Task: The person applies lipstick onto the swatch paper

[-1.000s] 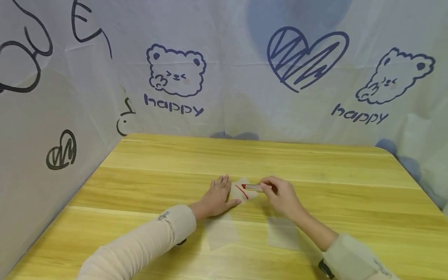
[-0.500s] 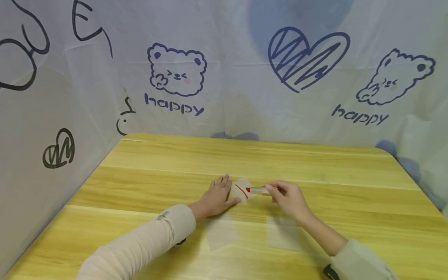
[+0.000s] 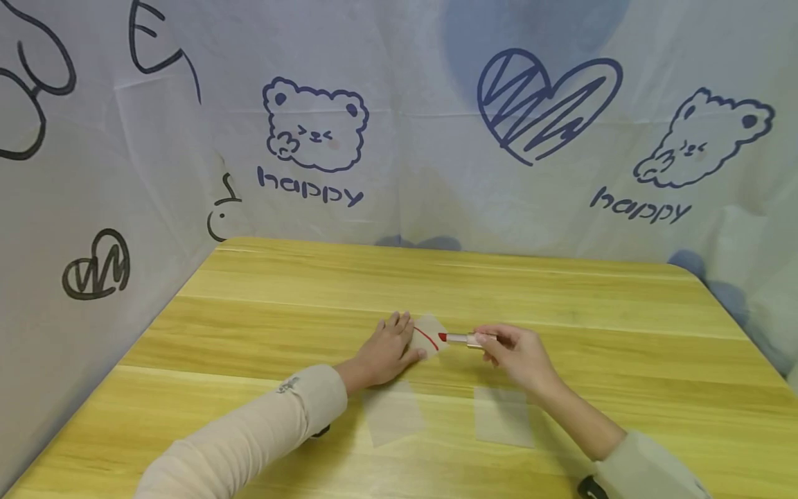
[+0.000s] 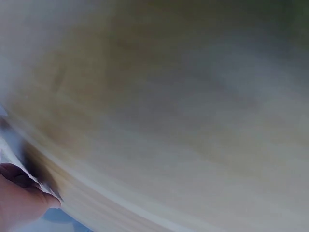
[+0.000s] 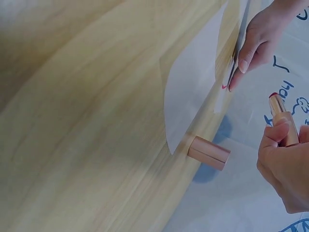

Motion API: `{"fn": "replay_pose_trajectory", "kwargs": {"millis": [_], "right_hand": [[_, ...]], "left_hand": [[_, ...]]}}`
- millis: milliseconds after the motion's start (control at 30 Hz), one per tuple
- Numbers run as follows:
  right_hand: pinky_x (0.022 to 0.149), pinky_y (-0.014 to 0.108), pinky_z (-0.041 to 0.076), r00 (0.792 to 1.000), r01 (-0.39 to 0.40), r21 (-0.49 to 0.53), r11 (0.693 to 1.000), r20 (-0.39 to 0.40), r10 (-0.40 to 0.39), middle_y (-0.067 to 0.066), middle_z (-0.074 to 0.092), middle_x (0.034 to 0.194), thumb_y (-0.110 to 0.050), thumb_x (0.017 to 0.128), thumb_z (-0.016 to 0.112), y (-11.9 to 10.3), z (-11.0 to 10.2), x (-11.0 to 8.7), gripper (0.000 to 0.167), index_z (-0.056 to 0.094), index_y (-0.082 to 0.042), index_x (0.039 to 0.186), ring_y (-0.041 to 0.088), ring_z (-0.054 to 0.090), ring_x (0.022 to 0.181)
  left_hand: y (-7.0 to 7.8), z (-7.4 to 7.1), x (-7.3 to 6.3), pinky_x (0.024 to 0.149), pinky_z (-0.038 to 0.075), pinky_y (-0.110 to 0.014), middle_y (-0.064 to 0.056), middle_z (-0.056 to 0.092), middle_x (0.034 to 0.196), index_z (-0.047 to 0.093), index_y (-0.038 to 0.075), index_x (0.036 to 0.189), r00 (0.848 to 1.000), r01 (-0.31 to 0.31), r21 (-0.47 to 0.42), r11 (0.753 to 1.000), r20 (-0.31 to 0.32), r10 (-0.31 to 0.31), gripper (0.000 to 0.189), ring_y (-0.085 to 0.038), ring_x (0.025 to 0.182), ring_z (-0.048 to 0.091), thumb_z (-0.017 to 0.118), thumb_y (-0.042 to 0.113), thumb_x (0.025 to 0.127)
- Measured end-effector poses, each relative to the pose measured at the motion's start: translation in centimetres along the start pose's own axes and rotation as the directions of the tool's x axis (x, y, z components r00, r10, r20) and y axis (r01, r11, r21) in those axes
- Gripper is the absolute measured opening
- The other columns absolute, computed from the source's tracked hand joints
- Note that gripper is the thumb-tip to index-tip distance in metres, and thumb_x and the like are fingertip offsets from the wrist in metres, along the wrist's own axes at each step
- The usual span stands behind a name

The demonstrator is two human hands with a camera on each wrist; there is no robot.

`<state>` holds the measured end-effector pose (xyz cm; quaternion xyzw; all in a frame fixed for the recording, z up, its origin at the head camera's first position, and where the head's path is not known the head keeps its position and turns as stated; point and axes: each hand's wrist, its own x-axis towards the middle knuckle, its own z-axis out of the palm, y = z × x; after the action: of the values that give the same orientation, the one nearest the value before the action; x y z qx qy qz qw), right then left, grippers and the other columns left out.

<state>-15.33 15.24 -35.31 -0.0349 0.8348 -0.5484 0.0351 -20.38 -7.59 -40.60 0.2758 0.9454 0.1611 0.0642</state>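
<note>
My left hand (image 3: 386,352) lies with fairly straight fingers on the edge of a small pale sheet of paper (image 3: 434,326) bearing a curved red line (image 3: 427,338). My right hand (image 3: 519,355) pinches a lipstick (image 3: 461,339), its red tip pointing left over the sheet's right corner. The right wrist view shows the lipstick (image 5: 286,120) between thumb and fingers, its red end apart from the table, and the left hand (image 5: 265,38) beyond. Only part of the left hand (image 4: 21,200) appears low in the left wrist view; the rest there is blurred tabletop.
Two more pale sheets lie nearer on the wooden table (image 3: 280,277), a left one (image 3: 395,414) and a right one (image 3: 503,419). A rose-gold lipstick cap (image 5: 209,153) stands on the table in the right wrist view. Printed cloth (image 3: 424,173) hangs behind the table.
My right hand has drawn back to the right with the lipstick, its tip now farther from the red line. The sheet under my left hand has shifted slightly left.
</note>
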Motion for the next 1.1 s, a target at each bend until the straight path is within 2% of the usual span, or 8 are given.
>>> {"fn": "replay_pose_trajectory", "kwargs": {"millis": [200, 367, 567, 767, 867, 1100], "right_hand": [[0.054, 0.020, 0.046, 1.000, -0.016, 0.017, 1.000, 0.021, 0.016, 0.017, 0.065, 0.102, -0.009, 0.087, 0.063, 0.2, -0.2, -0.2, 0.035, 0.059, 0.006, 0.118, 0.005, 0.053, 0.070], [0.056, 0.019, 0.047, 0.999, 0.003, 0.018, 1.000, 0.032, -0.003, 0.021, 0.063, 0.108, -0.010, 0.087, 0.063, 0.4, -0.5, -0.3, 0.037, 0.057, 0.006, 0.120, 0.003, 0.055, 0.073], [0.055, 0.020, 0.048, 0.999, 0.039, -0.010, 0.999, 0.025, -0.039, 0.021, 0.064, 0.103, -0.007, 0.088, 0.062, 0.4, -0.4, -0.4, 0.033, 0.059, 0.007, 0.117, 0.006, 0.055, 0.071], [0.054, 0.018, 0.045, 0.995, 0.087, -0.030, 0.996, 0.048, -0.085, 0.021, 0.064, 0.100, -0.006, 0.087, 0.062, 0.2, 0.2, -0.7, 0.031, 0.059, 0.009, 0.114, 0.005, 0.053, 0.069], [0.053, 0.017, 0.044, 0.995, 0.088, -0.033, 0.996, 0.052, -0.086, 0.020, 0.063, 0.101, -0.008, 0.088, 0.063, 0.2, 0.4, -0.9, 0.033, 0.059, 0.009, 0.116, 0.005, 0.051, 0.069], [0.051, 0.017, 0.041, 0.995, 0.092, -0.068, 0.993, 0.045, -0.089, 0.017, 0.062, 0.095, -0.008, 0.087, 0.064, 0.2, 0.6, -1.0, 0.032, 0.061, 0.007, 0.114, 0.005, 0.047, 0.065]], "left_hand": [[-0.2, -0.1, -0.1, 0.115, 0.018, -0.052, -0.025, 0.021, 0.150, 0.027, -0.008, 0.141, 1.000, -0.003, -0.001, 1.000, 0.002, 0.003, 0.066, -0.040, 0.140, 0.018, 0.039, 0.040, 0.098], [-0.5, -0.6, -0.3, 0.114, 0.018, -0.053, -0.025, 0.023, 0.150, 0.029, -0.008, 0.141, 0.999, 0.011, 0.035, 0.999, -0.044, -0.009, 0.066, -0.039, 0.140, 0.020, 0.040, 0.041, 0.098], [-0.9, -1.3, -1.3, 0.116, 0.014, -0.051, -0.024, 0.018, 0.151, 0.027, -0.007, 0.142, 0.996, 0.051, -0.016, 0.999, -0.070, -0.052, 0.068, -0.038, 0.142, 0.015, 0.041, 0.043, 0.098], [-1.0, -1.9, -3.4, 0.116, 0.013, -0.051, -0.026, 0.015, 0.151, 0.024, -0.009, 0.142, 0.997, 0.030, -0.062, 0.998, -0.066, -0.034, 0.071, -0.039, 0.141, 0.013, 0.044, 0.041, 0.097], [-0.9, -1.9, -4.2, 0.116, 0.012, -0.050, -0.024, 0.012, 0.153, 0.022, -0.007, 0.144, 0.998, 0.023, -0.062, 0.998, -0.053, -0.026, 0.073, -0.038, 0.142, 0.011, 0.043, 0.044, 0.096], [-0.6, -1.5, -5.7, 0.116, 0.010, -0.050, -0.021, 0.013, 0.153, 0.023, -0.003, 0.145, 0.998, 0.006, -0.049, 0.999, -0.067, -0.009, 0.074, -0.040, 0.142, 0.011, 0.042, 0.048, 0.095]]}}
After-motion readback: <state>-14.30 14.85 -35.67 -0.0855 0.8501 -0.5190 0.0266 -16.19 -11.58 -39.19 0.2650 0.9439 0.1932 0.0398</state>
